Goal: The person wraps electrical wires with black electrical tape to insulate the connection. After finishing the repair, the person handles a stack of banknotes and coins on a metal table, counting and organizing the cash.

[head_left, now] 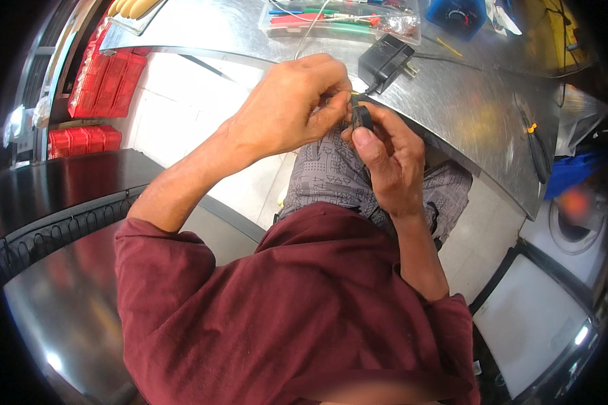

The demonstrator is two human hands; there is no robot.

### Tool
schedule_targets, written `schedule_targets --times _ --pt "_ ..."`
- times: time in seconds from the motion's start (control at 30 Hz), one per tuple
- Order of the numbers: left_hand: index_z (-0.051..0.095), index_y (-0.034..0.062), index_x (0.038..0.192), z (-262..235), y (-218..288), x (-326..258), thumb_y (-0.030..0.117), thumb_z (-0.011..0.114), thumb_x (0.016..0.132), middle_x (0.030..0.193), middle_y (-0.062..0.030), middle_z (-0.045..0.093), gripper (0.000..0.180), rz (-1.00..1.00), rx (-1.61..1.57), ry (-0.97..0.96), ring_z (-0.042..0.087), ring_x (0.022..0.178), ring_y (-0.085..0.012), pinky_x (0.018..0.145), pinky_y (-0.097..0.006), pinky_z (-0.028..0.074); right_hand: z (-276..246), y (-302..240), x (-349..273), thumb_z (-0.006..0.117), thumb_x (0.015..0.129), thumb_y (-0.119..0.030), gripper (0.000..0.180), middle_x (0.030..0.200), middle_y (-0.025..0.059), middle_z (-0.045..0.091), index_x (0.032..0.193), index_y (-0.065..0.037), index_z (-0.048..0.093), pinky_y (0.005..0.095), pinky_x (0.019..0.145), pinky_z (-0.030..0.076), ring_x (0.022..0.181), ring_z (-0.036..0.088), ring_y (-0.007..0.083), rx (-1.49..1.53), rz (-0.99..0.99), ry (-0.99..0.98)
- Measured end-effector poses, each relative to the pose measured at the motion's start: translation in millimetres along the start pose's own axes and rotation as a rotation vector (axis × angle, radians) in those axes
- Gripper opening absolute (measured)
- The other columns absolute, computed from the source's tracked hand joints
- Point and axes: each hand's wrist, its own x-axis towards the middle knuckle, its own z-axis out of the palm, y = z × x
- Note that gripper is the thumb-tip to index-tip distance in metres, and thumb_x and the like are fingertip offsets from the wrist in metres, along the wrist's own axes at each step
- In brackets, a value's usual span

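Note:
Over my lap, at the near edge of the metal table, my two hands meet. My right hand point(394, 150) grips a small black rounded part point(363, 119) between thumb and fingers. Close against it, my left hand point(294, 101) is closed in a pinch; what its fingertips hold is too small to make out, with a bit of yellow-green showing there. Just beyond the hands, a black plug-in power adapter point(385, 62) rests on the table, its metal prongs pointing right.
On the metal table point(466, 94) are a clear case point(344, 25) of colourful tools, a blue device with a dial point(458, 15), a thin yellow stick point(449, 46) and a black-handled hand tool point(538, 152). Red baskets point(108, 77) stand at the left, a dark shelf point(74, 189) below them.

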Motion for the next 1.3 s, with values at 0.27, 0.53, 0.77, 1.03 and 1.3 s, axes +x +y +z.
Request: schedule_targets --times 0.27,0.53,0.77,1.03,1.3 --pt "0.071 0.0003 0.095 4 2 -15 0.004 0.078 0.089 0.087 -0.0100 0.070 0.010 -0.026 -0.041 0.150 0.069 0.071 -0.0212 0.061 -0.033 0.054 -12 -41 4 0.065 0.104 -0.012 0.022 0.108 0.0122 0.067 0.110 0.009 0.068 0.0248 0.070 0.058 0.086 0.073 0.0133 -0.107 -0.121 0.067" --pt "0.073 0.0036 0.097 1 8 -19 0.001 0.079 0.086 0.089 -0.0074 0.069 0.013 0.081 0.043 0.203 0.070 0.077 -0.0213 0.063 -0.034 0.055 -5 -77 69 0.073 0.097 -0.031 0.038 0.065 0.0091 0.066 0.085 0.004 0.071 0.0265 0.057 0.053 0.060 0.068 0.0120 -0.500 -0.044 -0.041" --pt "0.071 0.0075 0.107 -9 9 -12 0.001 0.078 0.086 0.090 -0.0076 0.066 0.023 0.161 0.181 0.141 0.069 0.079 -0.0255 0.066 -0.036 0.056 2 -70 92 0.073 0.097 -0.032 0.036 0.068 0.0073 0.067 0.092 0.004 0.073 0.0254 0.057 0.052 0.060 0.064 0.0100 -0.524 -0.151 -0.058" --pt "0.072 0.0085 0.116 -14 16 3 -0.001 0.075 0.089 0.091 -0.0094 0.065 0.029 0.223 0.272 0.104 0.069 0.080 -0.0306 0.068 -0.040 0.056 -3 -20 18 0.071 0.100 -0.015 0.030 0.084 0.0054 0.073 0.121 0.006 0.068 0.0217 0.059 0.051 0.066 0.064 0.0076 -0.041 0.225 0.066" --pt "0.074 0.0033 0.108 -17 12 10 0.003 0.074 0.092 0.090 -0.0102 0.067 0.016 0.176 0.179 0.073 0.071 0.075 -0.0253 0.067 -0.037 0.057 35 21 25 0.063 0.103 -0.007 0.026 0.088 0.0085 0.072 0.124 0.008 0.064 0.0254 0.066 0.055 0.069 0.067 0.0124 0.530 0.216 0.083"
